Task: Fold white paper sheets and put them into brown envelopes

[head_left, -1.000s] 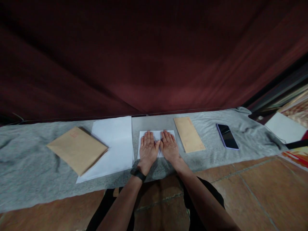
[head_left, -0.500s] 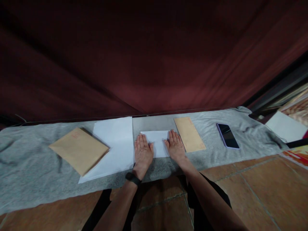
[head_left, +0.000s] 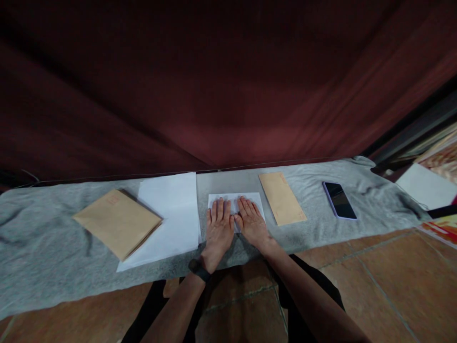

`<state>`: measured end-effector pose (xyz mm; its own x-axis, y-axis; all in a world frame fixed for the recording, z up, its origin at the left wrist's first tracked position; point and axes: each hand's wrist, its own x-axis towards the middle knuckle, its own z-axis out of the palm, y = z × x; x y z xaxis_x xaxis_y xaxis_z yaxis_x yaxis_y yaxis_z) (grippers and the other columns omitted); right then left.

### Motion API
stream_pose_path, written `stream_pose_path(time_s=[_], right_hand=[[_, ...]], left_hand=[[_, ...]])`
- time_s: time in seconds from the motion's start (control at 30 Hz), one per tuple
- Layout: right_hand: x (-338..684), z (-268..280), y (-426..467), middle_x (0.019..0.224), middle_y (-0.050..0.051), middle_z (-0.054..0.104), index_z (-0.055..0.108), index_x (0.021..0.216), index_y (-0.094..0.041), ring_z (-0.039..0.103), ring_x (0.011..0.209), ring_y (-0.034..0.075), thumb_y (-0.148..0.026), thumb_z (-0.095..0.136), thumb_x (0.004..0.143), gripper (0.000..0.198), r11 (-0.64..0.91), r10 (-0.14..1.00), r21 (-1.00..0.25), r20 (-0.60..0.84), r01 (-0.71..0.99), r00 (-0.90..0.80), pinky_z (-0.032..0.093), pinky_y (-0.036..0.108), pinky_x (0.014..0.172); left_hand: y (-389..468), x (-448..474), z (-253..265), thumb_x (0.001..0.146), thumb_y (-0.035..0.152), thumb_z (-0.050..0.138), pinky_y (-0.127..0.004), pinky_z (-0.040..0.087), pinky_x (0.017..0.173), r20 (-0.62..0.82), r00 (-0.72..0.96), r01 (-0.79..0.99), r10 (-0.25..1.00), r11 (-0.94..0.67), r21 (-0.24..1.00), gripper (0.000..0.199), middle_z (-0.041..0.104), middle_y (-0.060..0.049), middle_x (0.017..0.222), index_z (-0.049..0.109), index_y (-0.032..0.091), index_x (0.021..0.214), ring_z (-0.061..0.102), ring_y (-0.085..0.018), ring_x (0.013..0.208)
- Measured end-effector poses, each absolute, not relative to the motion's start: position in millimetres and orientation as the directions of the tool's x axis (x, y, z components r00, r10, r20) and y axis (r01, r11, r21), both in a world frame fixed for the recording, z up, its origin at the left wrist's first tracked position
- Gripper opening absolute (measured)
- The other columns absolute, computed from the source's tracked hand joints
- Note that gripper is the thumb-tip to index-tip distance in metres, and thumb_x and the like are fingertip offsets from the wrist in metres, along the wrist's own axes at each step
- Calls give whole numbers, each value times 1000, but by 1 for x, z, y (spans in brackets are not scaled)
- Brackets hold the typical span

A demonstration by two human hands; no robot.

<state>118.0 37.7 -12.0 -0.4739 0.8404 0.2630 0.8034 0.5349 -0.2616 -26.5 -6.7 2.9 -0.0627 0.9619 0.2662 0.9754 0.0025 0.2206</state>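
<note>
A small white folded sheet of paper [head_left: 232, 196] lies on the grey cloth, much of it covered by my palms. My left hand [head_left: 219, 226] rests flat on its left half, fingers stretched forward and open. On the right half my right hand [head_left: 252, 224] lies flat too, its fingers open and the thumb close to the left one. Just right of the paper is a single brown envelope [head_left: 283, 198]. To the left, larger white sheets [head_left: 171, 205] lie partly under a stack of brown envelopes [head_left: 119, 221] with faint red print.
A phone [head_left: 339, 200] in a purple case lies on the grey cloth [head_left: 43, 247] at the right. Behind the cloth hangs a dark red curtain [head_left: 228, 95]. Tiled floor [head_left: 385, 271] shows below, and a white panel [head_left: 426, 186] is at the far right.
Both hands have slid inward over the folded paper from its outer edges, so their thumbs are now nearly together. The envelopes, sheets and phone lie as before.
</note>
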Motion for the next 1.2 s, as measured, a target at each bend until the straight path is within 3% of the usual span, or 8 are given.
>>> stream_pose_path(time_s=[0.27, 0.47, 0.63, 0.8, 0.93, 1.03, 1.13, 1.2], right_hand=[[133, -17, 47, 162, 17, 30, 33, 156, -7, 27, 152, 28, -44, 30, 106, 62, 431, 896, -243, 228, 869, -381, 26, 48, 122], [138, -21, 50, 162, 16, 30, 33, 156, -8, 27, 152, 28, -46, 30, 106, 63, 418, 898, -214, 242, 883, -366, 26, 48, 122], [139, -20, 53, 161, 17, 32, 34, 155, -7, 27, 151, 29, -45, 32, 105, 63, 414, 904, -214, 213, 885, -371, 27, 48, 122], [139, -19, 54, 161, 18, 33, 36, 154, -6, 28, 151, 30, -45, 31, 105, 63, 413, 907, -262, 210, 872, -366, 29, 51, 121], [137, -17, 56, 160, 18, 35, 38, 153, -6, 27, 151, 30, -43, 30, 105, 61, 403, 914, -353, 212, 845, -347, 28, 51, 121], [138, -8, 62, 157, 16, 42, 40, 153, -10, 34, 148, 27, -45, 24, 106, 61, 335, 941, -548, 231, 767, -247, 32, 49, 120], [146, 8, 73, 153, 13, 49, 43, 151, -15, 42, 144, 25, -52, 23, 105, 63, 245, 964, -783, 257, 572, -63, 35, 47, 119], [154, 17, 80, 150, 14, 52, 47, 149, -15, 45, 141, 25, -56, 25, 103, 65, 200, 966, -883, 250, 424, 66, 35, 47, 119]], left_hand=[[-5, -30, -3, 98, 29, 42, -54, 34, 117, 244, -226, 954, 943, 164, 251, 57, 36, -30, 156, 44, -3, 145, 33, -38, 148], [-4, -42, 10, 93, 25, 49, -49, 41, 112, 184, -273, 917, 944, 197, 347, 58, 41, -28, 154, 44, 0, 145, 45, -36, 140], [3, -60, 24, 86, 29, 61, -46, 47, 106, 105, -371, 811, 923, 267, 521, 65, 61, -24, 132, 46, 3, 144, 59, -34, 124], [9, -76, 22, 72, 26, 72, -37, 55, 83, -58, -506, 441, 861, 316, 840, 71, 72, -10, 98, 51, 12, 138, 69, -24, 91], [12, -72, 26, 66, 33, 75, -28, 51, 65, -222, -413, 11, 883, 248, 969, 42, 70, -3, 79, 66, 12, 102, 64, -17, 68], [10, -65, 46, 72, 42, 74, -25, 46, 60, -113, -437, 31, 892, 141, 990, 30, 65, 1, 69, 64, 15, 78, 58, -14, 62], [2, -63, 72, 87, 39, 64, -26, 50, 70, 280, -518, 382, 809, -74, 921, 22, 65, 1, 75, 63, 18, 81, 61, -14, 73], [-8, -62, 84, 93, 33, 59, -30, 52, 84, 546, -370, 639, 751, -221, 737, 16, 70, -3, 93, 66, 19, 89, 65, -18, 91]])
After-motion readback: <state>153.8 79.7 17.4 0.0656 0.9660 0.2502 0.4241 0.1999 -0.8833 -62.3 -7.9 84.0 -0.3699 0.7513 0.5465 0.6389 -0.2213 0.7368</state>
